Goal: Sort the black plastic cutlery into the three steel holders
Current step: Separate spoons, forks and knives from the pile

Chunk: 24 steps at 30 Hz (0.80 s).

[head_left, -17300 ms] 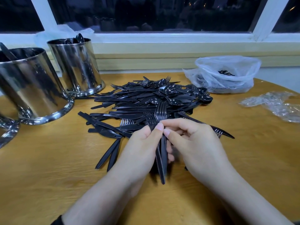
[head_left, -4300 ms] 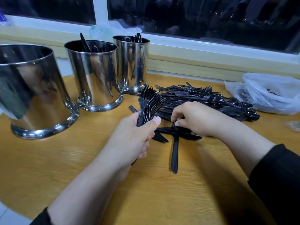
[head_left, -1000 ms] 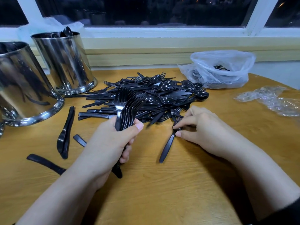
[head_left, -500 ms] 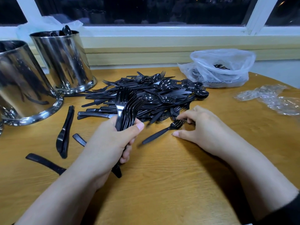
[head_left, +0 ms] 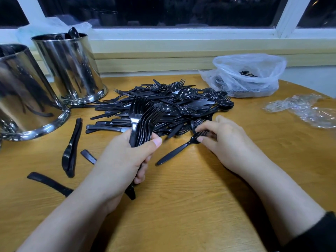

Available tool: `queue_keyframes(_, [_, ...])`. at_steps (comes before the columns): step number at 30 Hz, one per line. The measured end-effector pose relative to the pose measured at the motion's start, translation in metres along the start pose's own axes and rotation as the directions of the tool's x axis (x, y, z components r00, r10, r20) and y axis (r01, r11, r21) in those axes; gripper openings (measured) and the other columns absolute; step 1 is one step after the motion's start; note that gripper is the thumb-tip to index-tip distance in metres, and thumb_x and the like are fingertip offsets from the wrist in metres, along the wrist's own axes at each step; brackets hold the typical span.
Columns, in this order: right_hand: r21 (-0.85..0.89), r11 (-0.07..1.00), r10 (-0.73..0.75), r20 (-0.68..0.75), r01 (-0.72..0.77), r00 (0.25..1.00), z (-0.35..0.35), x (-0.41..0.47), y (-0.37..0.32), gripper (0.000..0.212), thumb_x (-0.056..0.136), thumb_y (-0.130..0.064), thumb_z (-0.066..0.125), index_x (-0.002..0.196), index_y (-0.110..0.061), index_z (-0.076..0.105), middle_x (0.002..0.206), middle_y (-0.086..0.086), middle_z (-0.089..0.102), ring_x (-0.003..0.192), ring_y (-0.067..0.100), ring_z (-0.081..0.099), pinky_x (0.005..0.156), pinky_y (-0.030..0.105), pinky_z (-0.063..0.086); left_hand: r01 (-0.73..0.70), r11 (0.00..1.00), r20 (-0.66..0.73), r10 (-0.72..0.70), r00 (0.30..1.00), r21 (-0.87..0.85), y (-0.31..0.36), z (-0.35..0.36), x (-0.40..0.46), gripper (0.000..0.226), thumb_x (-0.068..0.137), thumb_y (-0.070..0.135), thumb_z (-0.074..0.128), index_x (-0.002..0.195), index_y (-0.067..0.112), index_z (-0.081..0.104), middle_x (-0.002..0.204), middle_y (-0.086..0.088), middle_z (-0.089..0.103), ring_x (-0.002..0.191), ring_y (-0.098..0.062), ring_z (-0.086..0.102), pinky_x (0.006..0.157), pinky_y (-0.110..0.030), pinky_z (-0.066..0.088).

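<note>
Fingers of the left hand (head_left: 120, 160) are wrapped round a bundle of forks (head_left: 141, 120), held upright with tines fanned above the thumb and handle ends below the palm. A single fork (head_left: 179, 149) is pinched at its head by the right hand (head_left: 223, 140); its handle lies on the table (head_left: 200, 206), pointing toward the near left. Just beyond is the cutlery pile (head_left: 172, 106), with two steel holders (head_left: 71, 68) at far left.

Bare wood near, clutter far and left.

The table (head_left: 181, 206) lay open between the two forearms and out to its right edge. The pile (head_left: 172, 106) barred the middle, with the bag (head_left: 251, 75) and wrap (head_left: 305, 110) behind to the right. Two holders (head_left: 72, 66) (head_left: 23, 91) walled the left, loose knives (head_left: 71, 148) strewn before them.
</note>
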State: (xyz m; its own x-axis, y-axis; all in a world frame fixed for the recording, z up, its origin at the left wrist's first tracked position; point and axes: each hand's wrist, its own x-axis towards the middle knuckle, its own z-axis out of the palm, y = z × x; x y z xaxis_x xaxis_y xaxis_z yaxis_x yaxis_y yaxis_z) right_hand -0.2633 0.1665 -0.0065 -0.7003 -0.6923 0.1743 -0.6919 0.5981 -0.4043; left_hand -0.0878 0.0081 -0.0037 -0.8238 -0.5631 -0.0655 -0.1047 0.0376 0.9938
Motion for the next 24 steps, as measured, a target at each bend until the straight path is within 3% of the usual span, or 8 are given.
queue_keyframes(7, [-0.086,0.994,0.074,0.097,-0.065,0.993,-0.006,0.000,-0.001,0.035,0.093,-0.055,0.060,0.125,-0.041,0.063,0.096,-0.012,0.042,0.102,0.012,0.040,0.099,0.044,0.039,-0.008,1.000,0.010,0.008,1.000,-0.006,0.000,-0.001,-0.001,0.017,0.095,0.032,0.067,0.090,0.017,0.061,0.066,-0.001,0.049,0.047,-0.014,0.038,0.042,-0.026,0.034])
queue_keyframes(12, [-0.058,0.998,0.044,0.104,-0.038,0.994,-0.008,-0.001,0.000,0.019,0.091,-0.053,0.065,0.102,-0.038,0.063,0.097,-0.015,0.044,0.099,0.010,0.041,0.095,0.039,0.037,-0.001,1.000,-0.002,0.001,1.000,-0.004,0.002,-0.001,-0.001,0.024,0.094,0.035,0.068,0.088,0.014,0.058,0.064,0.000,0.048,0.046,-0.014,0.039,0.042,-0.026,0.034])
queue_keyframes(16, [0.135,0.986,-0.106,0.025,0.101,0.994,-0.014,-0.003,0.002,0.013,0.088,-0.035,0.075,0.083,-0.032,0.063,0.091,-0.011,0.054,0.088,0.004,0.050,0.080,0.020,0.037,-0.035,0.999,-0.035,0.036,0.999,0.017,0.003,-0.003,0.001,0.036,0.095,0.038,0.065,0.077,0.011,0.049,0.056,0.001,0.046,0.043,-0.015,0.038,0.041,-0.027,0.035])
queue_keyframes(19, [0.302,0.941,-0.145,-0.054,0.154,0.988,-0.028,-0.009,-0.001,0.010,0.089,-0.022,0.075,0.084,-0.029,0.069,0.085,-0.012,0.065,0.075,0.003,0.057,0.068,0.009,0.039,-0.061,0.998,-0.086,0.060,0.994,-0.007,0.005,-0.004,0.001,0.037,0.096,0.039,0.063,0.077,0.011,0.047,0.060,-0.002,0.048,0.044,-0.016,0.040,0.043,-0.027,0.035])
queue_keyframes(21, [0.350,0.920,-0.168,-0.051,0.175,0.984,-0.037,-0.012,-0.001,0.011,0.092,-0.023,0.070,0.090,-0.034,0.071,0.086,-0.018,0.068,0.075,0.004,0.058,0.067,0.010,0.040,-0.072,0.997,-0.117,0.069,0.991,-0.021,0.004,-0.005,0.000,0.037,0.096,0.040,0.064,0.077,0.013,0.047,0.063,-0.003,0.050,0.047,-0.018,0.042,0.044,-0.029,0.036])
queue_keyframes(24, [0.421,0.882,-0.222,-0.021,0.210,0.975,-0.041,-0.014,-0.009,0.013,0.092,-0.026,0.068,0.093,-0.038,0.072,0.085,-0.012,0.069,0.075,0.012,0.059,0.071,0.022,0.043,-0.077,0.997,-0.148,0.077,0.986,0.004,0.003,-0.006,-0.002,0.036,0.097,0.040,0.064,0.075,0.014,0.051,0.063,-0.004,0.055,0.052,-0.020,0.052,0.049,-0.034,0.043])
